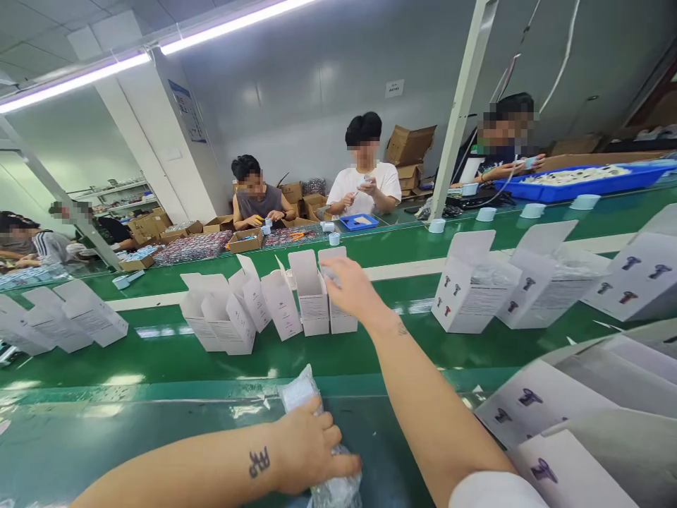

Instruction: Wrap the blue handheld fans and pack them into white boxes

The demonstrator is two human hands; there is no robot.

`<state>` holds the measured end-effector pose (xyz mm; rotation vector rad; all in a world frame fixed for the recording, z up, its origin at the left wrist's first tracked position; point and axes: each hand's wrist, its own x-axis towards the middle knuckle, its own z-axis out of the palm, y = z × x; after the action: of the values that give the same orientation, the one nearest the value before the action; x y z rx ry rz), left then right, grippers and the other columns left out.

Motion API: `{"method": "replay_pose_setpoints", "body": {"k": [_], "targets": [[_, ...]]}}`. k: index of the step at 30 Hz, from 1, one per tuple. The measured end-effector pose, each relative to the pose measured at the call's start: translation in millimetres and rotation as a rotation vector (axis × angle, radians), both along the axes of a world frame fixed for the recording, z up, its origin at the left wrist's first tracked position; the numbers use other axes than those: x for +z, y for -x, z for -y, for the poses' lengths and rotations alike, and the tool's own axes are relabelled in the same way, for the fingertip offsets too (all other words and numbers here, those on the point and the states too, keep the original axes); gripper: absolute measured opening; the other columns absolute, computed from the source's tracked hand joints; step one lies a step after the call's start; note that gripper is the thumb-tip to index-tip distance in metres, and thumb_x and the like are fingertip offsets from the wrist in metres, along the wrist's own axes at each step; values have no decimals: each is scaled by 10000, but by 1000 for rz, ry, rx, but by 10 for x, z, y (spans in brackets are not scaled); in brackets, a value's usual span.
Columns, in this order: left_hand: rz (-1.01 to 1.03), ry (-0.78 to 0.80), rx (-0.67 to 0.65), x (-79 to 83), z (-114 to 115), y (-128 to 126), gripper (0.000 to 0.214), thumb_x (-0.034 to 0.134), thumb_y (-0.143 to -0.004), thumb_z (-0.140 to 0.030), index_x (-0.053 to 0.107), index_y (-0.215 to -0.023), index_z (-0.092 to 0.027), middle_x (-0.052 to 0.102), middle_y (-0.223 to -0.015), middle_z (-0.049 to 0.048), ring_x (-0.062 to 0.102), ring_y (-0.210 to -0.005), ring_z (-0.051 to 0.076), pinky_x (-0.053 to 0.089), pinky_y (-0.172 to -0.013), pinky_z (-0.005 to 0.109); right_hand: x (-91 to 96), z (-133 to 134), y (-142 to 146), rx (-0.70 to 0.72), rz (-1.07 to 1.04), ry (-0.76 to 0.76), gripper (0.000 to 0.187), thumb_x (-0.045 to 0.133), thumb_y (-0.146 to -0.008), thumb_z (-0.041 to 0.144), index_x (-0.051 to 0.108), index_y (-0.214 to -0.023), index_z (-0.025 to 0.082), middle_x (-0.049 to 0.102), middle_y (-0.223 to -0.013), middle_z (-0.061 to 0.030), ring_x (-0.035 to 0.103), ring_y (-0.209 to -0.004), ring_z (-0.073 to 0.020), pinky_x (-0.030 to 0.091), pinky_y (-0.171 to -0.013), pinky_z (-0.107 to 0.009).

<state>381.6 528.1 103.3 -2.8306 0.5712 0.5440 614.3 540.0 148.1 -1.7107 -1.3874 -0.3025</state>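
My left hand (309, 451) is closed around a bubble-wrapped package (338, 487), which lies over the near side of the bench. Its wrapped upper end sticks out past my fingers. Stretched forward, my right hand (352, 288) has its fingers bent over the top of an open white carton (343, 321) on the green conveyor belt (296, 367). Whether something else is under those fingers is hidden. Directly left of that carton stands another open white carton (314, 314), flap up, and a tilted one (282, 307) leans beside it.
More open cartons (219, 324) stand left on the belt. Cartons with bubble-wrapped contents (476, 296) stand right, and large printed cartons (544, 402) crowd my right arm. Light-blue cups (436, 226) line the far side. Co-workers (364, 176) sit opposite, near a blue tray (587, 180) and a metal post (460, 106).
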Motion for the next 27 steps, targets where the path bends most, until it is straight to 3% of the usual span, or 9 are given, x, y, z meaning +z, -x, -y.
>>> {"method": "replay_pose_setpoints", "body": {"k": [3,6,9,11,13,15,19,23,27], "targets": [[98,3,-19,44,34,182,583,624,-767,-241,458,-1323,-298,657,-855,75,601,-729,232,467,-707,383,6,-90,188,-27,185,426,611,551,-732,5,585,-1276,282,318,-1540,-72,157,-1414,-442,131,-1051,-748],[372,250,233,513,-120,306,571,634,-739,-253,469,-1285,-295,652,-909,64,610,-794,229,482,-712,354,34,-121,242,-65,239,583,677,501,-732,-47,554,-1304,311,338,-1533,-46,109,-1421,-446,27,-1008,-807],[843,661,607,1040,-402,268,516,677,-727,-293,492,-1207,-255,640,-1054,64,620,-933,229,499,-818,357,88,-97,218,-86,208,565,679,534,-768,-2,472,-1365,314,365,-1514,-73,240,-1379,-392,91,-1029,-772],[1137,939,792,1261,-640,90,529,718,-702,-326,489,-1171,-238,634,-1067,57,624,-972,238,507,-840,364,118,-66,190,-111,173,544,715,610,-773,71,395,-1413,307,356,-1511,-100,337,-1320,-357,204,-1046,-697],[1325,1183,861,1342,-889,-179,543,724,-692,-321,475,-1167,-234,634,-1072,56,627,-990,239,517,-828,354,120,-29,163,-153,153,530,774,706,-736,147,372,-1419,288,307,-1521,-127,363,-1290,-357,298,-1026,-626],[1364,1283,906,1318,-1105,-459,528,713,-673,-282,481,-1145,-229,638,-1059,54,631,-973,233,516,-810,343,79,9,140,-243,123,498,783,785,-685,234,419,-1377,255,221,-1534,-160,298,-1323,-396,329,-1006,-599],[1199,1030,1154,1239,-1328,-799,436,716,-599,-239,522,-989,-225,639,-934,27,618,-882,234,487,-775,350,-93,65,123,-389,-72,441,694,784,-647,517,546,-1220,206,62,-1538,-184,183,-1358,-499,370,-954,-599],[1110,739,1268,1363,-1364,-909,427,720,-575,-251,516,-950,-240,640,-934,40,604,-907,261,452,-770,352,-200,90,88,-326,-288,400,643,689,-725,526,511,-1248,198,396,-1358,-184,537,-1125,-348,475,-863,-439],[1040,728,1317,1474,-1420,-1042,457,735,-529,-227,538,-941,-242,644,-1001,70,602,-946,285,448,-754,347,-224,147,-146,-444,-329,280,548,664,-721,429,537,-1201,198,533,-1176,-127,581,-1033,-301,478,-864,-394]]}}
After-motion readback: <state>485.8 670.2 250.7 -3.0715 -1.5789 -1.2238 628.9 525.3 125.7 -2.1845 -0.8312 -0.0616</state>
